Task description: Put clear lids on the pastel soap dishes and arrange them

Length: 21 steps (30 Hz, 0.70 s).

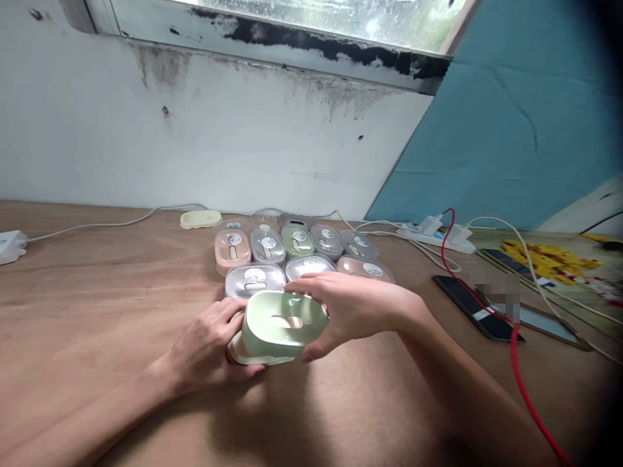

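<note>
Above the near part of the table, my right hand (335, 311) grips a pale green oval plastic box (272, 347) by its right side, thumb at the front and fingers at the back. The box's open side faces up toward me, and an oval slot shows in its bottom. My left hand (214, 340) is closed on a cream oval plastic piece (238, 350) just under the box's left end; whether the two are joined I cannot tell. Just behind stand several lidded oval boxes with round white stickers, including a grey one (236, 283) and a pink one (225, 257).
A cream oval lid (200, 219) lies near the wall. At right are a white power strip (438, 239), a black phone (474, 308) and a red cable (528, 395). A white adapter (12, 246) sits at the far left. Yellow pieces (549, 261) lie beyond the phones.
</note>
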Each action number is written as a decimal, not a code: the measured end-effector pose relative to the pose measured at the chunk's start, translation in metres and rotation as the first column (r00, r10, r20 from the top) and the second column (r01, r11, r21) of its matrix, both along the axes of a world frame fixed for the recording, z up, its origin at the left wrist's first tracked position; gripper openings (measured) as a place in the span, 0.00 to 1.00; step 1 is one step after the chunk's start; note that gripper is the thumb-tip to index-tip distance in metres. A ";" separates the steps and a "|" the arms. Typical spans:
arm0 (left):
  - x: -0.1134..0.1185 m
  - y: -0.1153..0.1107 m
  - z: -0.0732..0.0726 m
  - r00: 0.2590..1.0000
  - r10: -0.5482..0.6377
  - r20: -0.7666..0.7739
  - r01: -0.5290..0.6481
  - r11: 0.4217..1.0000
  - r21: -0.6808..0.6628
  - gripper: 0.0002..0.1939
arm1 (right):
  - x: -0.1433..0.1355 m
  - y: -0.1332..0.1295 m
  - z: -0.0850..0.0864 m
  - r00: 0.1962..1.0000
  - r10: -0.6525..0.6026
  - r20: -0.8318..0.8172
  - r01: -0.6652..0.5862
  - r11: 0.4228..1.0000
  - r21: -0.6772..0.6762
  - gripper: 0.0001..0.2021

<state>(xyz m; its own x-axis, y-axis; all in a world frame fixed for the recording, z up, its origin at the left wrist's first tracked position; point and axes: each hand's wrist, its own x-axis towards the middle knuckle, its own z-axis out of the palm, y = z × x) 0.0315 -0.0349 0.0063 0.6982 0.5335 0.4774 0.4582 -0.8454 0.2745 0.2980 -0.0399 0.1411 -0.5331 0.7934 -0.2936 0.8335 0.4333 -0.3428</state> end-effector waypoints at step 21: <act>-0.015 0.009 0.012 0.995 0.034 -0.089 -0.033 0.999 0.020 0.32 | -0.019 0.005 -0.035 0.990 0.093 0.101 -0.099 0.993 0.057 0.34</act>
